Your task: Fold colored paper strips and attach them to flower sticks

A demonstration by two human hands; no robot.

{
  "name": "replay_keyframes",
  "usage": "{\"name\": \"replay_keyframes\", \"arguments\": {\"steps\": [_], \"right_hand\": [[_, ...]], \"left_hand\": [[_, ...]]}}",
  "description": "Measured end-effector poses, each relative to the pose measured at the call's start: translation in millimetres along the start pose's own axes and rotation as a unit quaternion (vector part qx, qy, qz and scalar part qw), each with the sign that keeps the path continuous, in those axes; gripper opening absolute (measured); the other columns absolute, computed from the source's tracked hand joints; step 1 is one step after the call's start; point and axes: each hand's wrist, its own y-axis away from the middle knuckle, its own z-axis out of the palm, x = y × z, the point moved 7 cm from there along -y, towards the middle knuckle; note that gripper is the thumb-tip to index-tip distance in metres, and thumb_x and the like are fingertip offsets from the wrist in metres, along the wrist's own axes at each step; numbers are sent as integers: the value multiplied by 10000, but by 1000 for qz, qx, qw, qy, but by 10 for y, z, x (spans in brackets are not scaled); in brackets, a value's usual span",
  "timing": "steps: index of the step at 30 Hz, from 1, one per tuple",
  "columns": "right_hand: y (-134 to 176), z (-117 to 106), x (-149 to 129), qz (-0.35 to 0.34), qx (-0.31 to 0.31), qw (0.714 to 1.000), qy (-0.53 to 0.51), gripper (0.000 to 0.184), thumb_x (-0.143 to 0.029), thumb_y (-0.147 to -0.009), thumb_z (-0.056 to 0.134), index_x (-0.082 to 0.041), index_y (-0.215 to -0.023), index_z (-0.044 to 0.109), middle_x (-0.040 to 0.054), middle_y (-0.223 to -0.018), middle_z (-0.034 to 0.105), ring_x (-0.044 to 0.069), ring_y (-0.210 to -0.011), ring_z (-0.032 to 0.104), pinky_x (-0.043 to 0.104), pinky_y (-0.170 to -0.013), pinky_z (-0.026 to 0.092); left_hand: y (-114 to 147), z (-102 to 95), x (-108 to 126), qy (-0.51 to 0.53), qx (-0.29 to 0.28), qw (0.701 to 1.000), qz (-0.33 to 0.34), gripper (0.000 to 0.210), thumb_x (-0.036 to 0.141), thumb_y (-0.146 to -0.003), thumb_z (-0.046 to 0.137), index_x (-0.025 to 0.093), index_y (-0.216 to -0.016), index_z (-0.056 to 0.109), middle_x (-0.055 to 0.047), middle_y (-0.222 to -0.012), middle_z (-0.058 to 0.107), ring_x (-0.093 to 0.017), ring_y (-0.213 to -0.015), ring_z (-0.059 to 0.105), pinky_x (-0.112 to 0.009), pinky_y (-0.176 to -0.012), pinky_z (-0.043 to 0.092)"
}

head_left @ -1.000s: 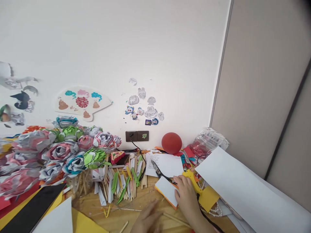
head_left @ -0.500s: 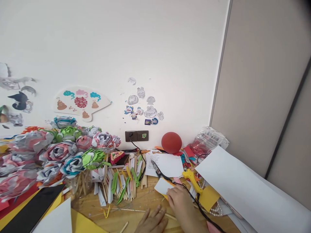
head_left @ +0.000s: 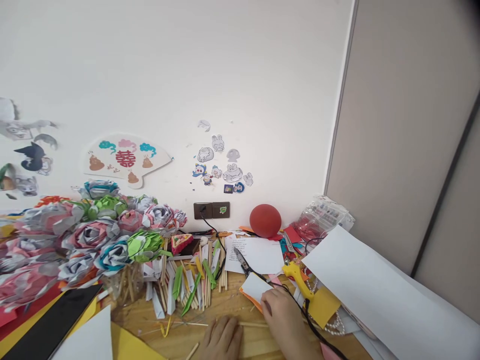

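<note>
My left hand (head_left: 221, 337) lies palm down on the wooden table (head_left: 150, 327) near the front edge of view, its fingers stretched forward. A thin wooden stick (head_left: 254, 324) runs from beside it toward my right hand. Curled at the right end of a small pile of white and orange paper sheets (head_left: 255, 287), my right hand (head_left: 284, 317) has its thumb and fingers closed on the paper edge. Black-handled scissors (head_left: 242, 260) lie just behind that pile. A yellow glue gun (head_left: 296, 277) with a black cord lies to the right of my right hand.
Folded paper flowers (head_left: 90, 235) crowd the left side. Several sticks and paper strips (head_left: 198, 280) lie mid-table. A red balloon (head_left: 265, 220) rests by the wall. Large white sheets (head_left: 382, 285) jut in at right; a black strip (head_left: 56, 320) lies front left.
My left hand has slid a little left and its fingers now point forward. My right hand has shifted slightly right and down at the paper pile, uncovering more orange edge.
</note>
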Motion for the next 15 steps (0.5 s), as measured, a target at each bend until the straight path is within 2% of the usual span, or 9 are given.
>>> {"name": "replay_keyframes", "arguments": {"steps": [4,8,11,15], "right_hand": [[20,24,-5,-36,14,999,2,241,-19,-767,481,-189,-622,572,18,-682,630,178,-726,573,262,-675,379],[48,-61,-50,-107,90,990,-12,287,-56,-838,384,-208,-624,500,14,-630,576,186,-683,560,307,-709,402],[79,-214,-89,-136,150,978,-47,289,-123,-888,338,-218,-664,495,17,-645,573,192,-709,563,336,-752,408],[149,-421,-197,-159,173,965,-117,207,-163,-895,350,-210,-785,519,27,-737,612,178,-729,567,338,-763,415]], "left_hand": [[62,35,-49,-22,-24,997,-73,477,553,-769,438,197,-1021,632,-48,-1071,660,-224,-988,541,-318,-839,324],[61,14,-51,-3,-26,989,-144,541,562,-773,416,149,-1057,619,-65,-1119,641,-238,-1051,519,-342,-900,292],[30,4,-49,35,-45,988,-143,494,499,-804,421,137,-1094,591,-53,-1153,622,-217,-1056,537,-334,-899,309],[-2,20,-137,35,-128,981,-139,516,464,-826,402,96,-1159,544,-111,-1198,581,-253,-1073,540,-374,-877,371]]}}
